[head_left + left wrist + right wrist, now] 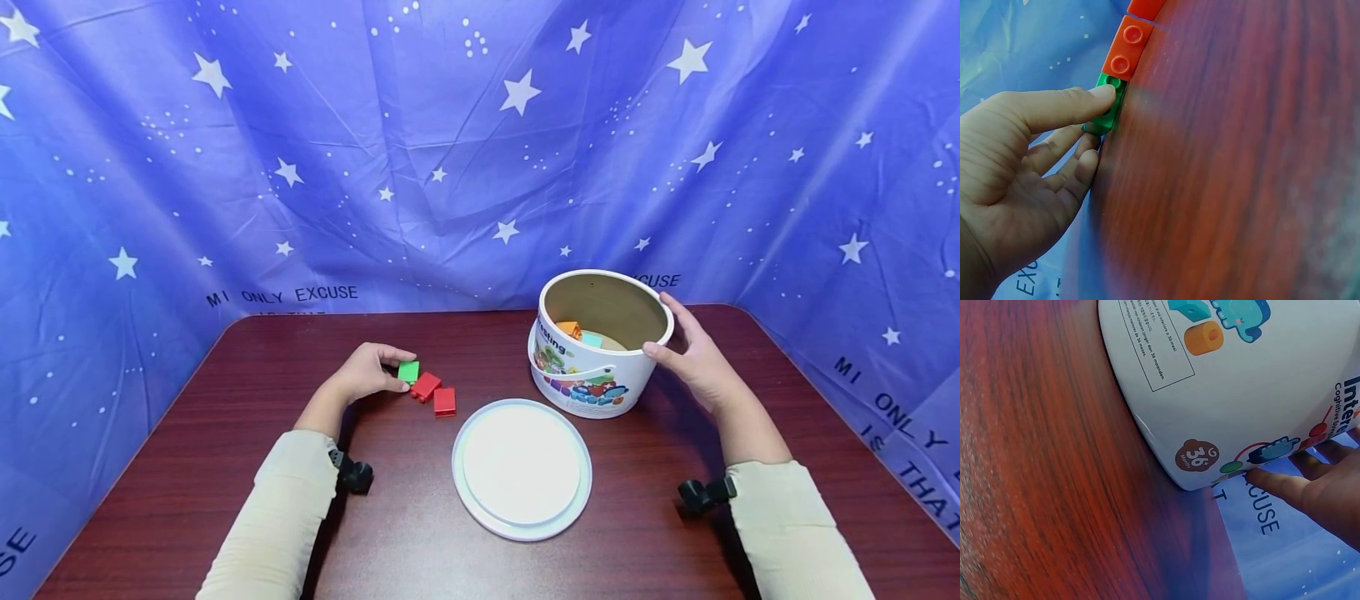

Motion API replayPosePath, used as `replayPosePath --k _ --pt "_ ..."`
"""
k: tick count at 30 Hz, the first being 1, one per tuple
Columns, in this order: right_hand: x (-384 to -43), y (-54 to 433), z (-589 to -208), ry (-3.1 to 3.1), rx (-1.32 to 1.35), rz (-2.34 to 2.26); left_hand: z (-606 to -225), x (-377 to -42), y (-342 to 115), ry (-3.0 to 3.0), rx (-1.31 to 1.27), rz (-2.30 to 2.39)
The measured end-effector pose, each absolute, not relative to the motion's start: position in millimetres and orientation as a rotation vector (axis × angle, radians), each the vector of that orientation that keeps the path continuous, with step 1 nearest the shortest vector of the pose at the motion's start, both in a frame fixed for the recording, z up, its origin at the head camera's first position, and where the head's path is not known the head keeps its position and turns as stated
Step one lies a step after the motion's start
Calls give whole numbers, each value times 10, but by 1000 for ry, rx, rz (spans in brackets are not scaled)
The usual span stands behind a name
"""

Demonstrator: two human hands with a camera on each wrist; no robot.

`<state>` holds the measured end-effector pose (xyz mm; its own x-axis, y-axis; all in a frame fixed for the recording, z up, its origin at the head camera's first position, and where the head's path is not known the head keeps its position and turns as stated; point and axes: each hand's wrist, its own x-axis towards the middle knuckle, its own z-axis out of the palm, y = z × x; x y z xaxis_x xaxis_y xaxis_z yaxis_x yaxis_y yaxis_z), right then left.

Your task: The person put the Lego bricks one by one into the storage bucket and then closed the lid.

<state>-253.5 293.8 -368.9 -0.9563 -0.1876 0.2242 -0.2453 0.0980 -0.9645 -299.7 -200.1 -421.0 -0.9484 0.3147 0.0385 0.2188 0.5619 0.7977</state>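
My left hand [365, 372] pinches a small green toy brick [408, 372] between thumb and fingers at the left of the table. Touching or nearly touching it is a red brick [426, 387], whose two round studs show in the left wrist view. A second red brick [445, 402] lies just to the right. My right hand [693, 358] holds the right side of a white printed bucket [588, 387], thumb at the rim. Inside the bucket are an orange block [570, 329] and a light blue block [592, 340]; its near wall hides part of the floor.
A round white lid [521, 462] lies flat in front of the bucket on the dark red wooden table [390, 517]. The bucket's white handle [573, 375] hangs down its near side. A blue starry curtain [450, 167] rises behind the table and along its sides.
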Motion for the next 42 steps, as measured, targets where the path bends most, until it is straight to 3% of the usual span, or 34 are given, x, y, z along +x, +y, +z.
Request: replayPosePath --k 21,42 --pt "-2528 2935 -3675 -2303 443 2030 -4027 -2893 -2062 2693 521 1395" --pt "-2526 2936 -3678 -2278 458 2060 -3771 -2907 -1762 2610 715 1471"
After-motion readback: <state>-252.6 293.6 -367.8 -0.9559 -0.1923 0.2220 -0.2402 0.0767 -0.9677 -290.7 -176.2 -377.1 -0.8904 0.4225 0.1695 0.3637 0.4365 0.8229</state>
